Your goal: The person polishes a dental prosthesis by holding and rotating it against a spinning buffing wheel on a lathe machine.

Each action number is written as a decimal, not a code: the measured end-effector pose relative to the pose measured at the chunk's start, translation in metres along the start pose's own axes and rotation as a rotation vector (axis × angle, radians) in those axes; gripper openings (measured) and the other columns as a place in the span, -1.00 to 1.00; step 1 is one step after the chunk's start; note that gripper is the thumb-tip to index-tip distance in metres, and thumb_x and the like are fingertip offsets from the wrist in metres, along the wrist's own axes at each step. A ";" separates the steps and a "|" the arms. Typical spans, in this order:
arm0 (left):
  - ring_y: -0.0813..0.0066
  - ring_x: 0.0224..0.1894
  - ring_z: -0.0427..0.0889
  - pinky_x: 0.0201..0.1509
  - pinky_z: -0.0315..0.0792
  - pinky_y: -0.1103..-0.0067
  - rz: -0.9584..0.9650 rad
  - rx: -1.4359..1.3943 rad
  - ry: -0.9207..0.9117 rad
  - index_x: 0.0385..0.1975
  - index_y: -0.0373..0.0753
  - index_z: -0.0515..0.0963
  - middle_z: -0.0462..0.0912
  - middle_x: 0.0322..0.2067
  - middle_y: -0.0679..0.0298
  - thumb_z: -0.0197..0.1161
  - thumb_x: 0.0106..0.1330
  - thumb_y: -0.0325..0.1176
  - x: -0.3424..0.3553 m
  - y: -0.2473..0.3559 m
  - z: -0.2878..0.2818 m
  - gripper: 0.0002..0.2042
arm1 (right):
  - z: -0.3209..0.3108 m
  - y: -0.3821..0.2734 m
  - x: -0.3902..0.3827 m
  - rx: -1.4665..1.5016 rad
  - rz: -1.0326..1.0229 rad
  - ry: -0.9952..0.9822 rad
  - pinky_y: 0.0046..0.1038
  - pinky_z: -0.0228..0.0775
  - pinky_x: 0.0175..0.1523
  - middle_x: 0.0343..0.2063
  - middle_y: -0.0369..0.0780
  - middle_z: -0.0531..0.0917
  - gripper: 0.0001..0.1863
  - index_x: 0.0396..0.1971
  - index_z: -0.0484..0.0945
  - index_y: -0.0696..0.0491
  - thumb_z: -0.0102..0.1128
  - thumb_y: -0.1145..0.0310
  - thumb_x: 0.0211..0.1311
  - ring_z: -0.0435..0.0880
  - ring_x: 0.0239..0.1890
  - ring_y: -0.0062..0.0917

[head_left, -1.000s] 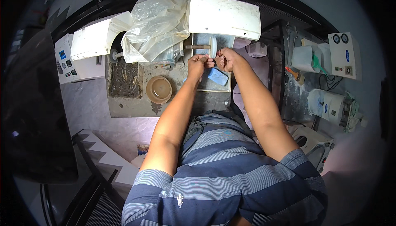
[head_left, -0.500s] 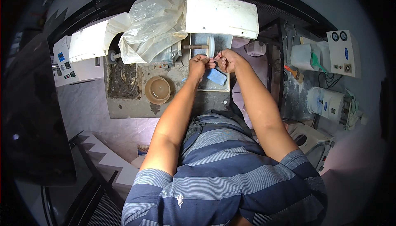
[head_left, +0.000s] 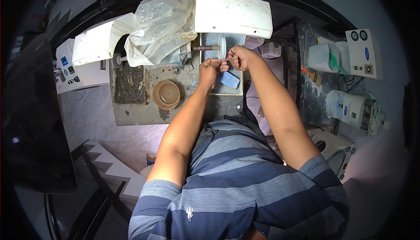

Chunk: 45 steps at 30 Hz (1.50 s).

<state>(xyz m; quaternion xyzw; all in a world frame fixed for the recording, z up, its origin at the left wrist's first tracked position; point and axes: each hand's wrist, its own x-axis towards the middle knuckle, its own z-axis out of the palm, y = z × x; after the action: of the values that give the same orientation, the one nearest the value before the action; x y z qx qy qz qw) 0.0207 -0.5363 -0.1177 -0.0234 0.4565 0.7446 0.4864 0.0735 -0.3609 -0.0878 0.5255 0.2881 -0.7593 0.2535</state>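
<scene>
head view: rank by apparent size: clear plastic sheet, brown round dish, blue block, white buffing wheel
1. clear plastic sheet, by far the largest.
2. brown round dish.
3. blue block and white buffing wheel: look about alike; the wheel is seen edge-on, so unranked.

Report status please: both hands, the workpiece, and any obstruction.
Left hand and right hand pinching a small piece, too small to identify, at the white polishing wheel. Blue block lies just below the hands. Nothing blocking.
</scene>
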 end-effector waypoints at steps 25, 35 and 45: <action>0.20 -0.31 0.70 -0.17 0.63 0.43 0.102 -0.004 -0.039 -0.27 -0.45 0.39 0.64 -0.32 -0.08 -0.02 0.39 -0.61 -0.006 0.005 0.001 -0.95 | 0.009 0.046 -0.021 -0.204 -0.453 -0.006 -0.52 0.22 -0.56 -0.74 -0.37 0.40 -0.77 -0.58 0.46 0.03 -0.06 0.34 0.26 0.34 -0.69 -0.63; 0.12 -0.23 0.68 -0.06 0.61 0.34 0.061 0.043 -0.029 -0.20 -0.53 0.40 0.61 -0.21 -0.13 0.01 0.38 -0.59 -0.011 0.007 0.002 -0.89 | 0.015 0.072 -0.017 -0.603 -1.015 0.318 -0.41 0.37 -0.44 -0.69 -0.18 0.54 -0.74 -0.55 0.50 0.26 0.08 0.38 0.25 0.53 -0.59 -0.54; 0.20 -0.18 0.67 -0.03 0.61 0.39 0.103 -0.018 0.066 -0.20 -0.52 0.42 0.60 -0.19 -0.09 -0.01 0.36 -0.63 -0.024 0.004 0.014 -0.89 | 0.032 0.094 -0.014 -0.691 -1.324 0.654 -0.41 0.43 -0.35 -0.54 -0.09 0.64 -0.83 -0.41 0.56 0.19 0.08 0.40 0.28 0.64 -0.48 -0.29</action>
<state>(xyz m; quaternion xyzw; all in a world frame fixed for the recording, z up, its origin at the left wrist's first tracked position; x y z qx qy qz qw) 0.0355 -0.5438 -0.0956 -0.0289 0.4661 0.7716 0.4319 0.1220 -0.4486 -0.0819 0.3337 0.8164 -0.4281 -0.1970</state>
